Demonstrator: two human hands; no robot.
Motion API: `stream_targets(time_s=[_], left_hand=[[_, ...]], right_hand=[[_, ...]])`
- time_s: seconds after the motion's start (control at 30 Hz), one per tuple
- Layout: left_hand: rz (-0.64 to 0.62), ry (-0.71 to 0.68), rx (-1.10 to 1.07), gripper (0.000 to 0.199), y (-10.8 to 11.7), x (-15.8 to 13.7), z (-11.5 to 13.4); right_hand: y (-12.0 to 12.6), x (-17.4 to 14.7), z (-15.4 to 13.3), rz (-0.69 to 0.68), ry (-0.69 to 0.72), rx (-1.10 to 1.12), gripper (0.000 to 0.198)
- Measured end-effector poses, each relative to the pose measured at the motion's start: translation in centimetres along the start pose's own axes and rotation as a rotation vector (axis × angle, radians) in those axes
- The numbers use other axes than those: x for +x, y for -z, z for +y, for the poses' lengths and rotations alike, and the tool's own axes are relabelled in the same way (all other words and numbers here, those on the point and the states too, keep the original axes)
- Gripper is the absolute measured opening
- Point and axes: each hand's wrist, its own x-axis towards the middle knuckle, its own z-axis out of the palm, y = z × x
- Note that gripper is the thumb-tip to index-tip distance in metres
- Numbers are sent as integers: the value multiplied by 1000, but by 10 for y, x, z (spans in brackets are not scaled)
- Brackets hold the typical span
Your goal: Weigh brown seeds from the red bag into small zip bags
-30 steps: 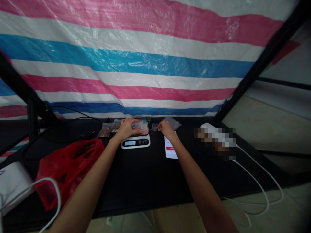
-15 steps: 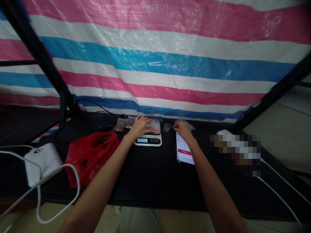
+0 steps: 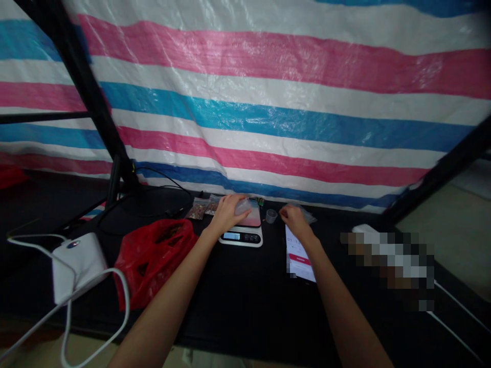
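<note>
My left hand [image 3: 227,213] is over the kitchen scale [image 3: 241,236], its thumb and fingers curved around a see-through plastic bag [image 3: 242,206] above the plate. The scale's small display is lit. My right hand [image 3: 294,220] is closed in a pinch over the top end of a lit phone [image 3: 301,258]; whatever its fingertips hold is too small to make out. Behind that hand lies a clear plastic bag [image 3: 309,216]. Between my hands stands a small clear cup [image 3: 271,216]. Two zip bags of brownish bits [image 3: 198,209] lie left of the scale.
A red plastic bag [image 3: 153,266] lies beside my left forearm. Farther left is a white box-shaped device [image 3: 82,263] with looping white cables. A white power strip [image 3: 364,229], partly blurred out, lies at the right. A striped tarp [image 3: 268,117] hangs behind the black table.
The whole view has shifted, so the table things appear lower and farther right. My left fingers are a little more raised around the clear plastic. My right hand stays pinched by the phone.
</note>
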Motion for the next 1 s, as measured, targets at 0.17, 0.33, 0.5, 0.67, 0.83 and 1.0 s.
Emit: stream_targets(time_s=[0.17, 0.33, 0.5, 0.67, 0.83, 1.0], left_hand=[[82, -10, -86, 38, -4, 1, 5], [106, 12, -242, 34, -3, 0, 14], [181, 89, -425, 31, -3, 1, 27], [192, 170, -603, 30, -7, 2, 31], [143, 195, -584, 30, -12, 0, 30], [155, 191, -546, 30, -11, 0, 21]], right_hand=[[19, 7, -12, 183, -5, 203, 12], [44, 12, -53, 428, -36, 673, 17], [49, 6, -95, 235, 79, 762, 20], [54, -1, -104, 310, 55, 573, 20], [60, -1, -104, 230, 111, 461, 23], [54, -3, -69, 284, 32, 317, 25]])
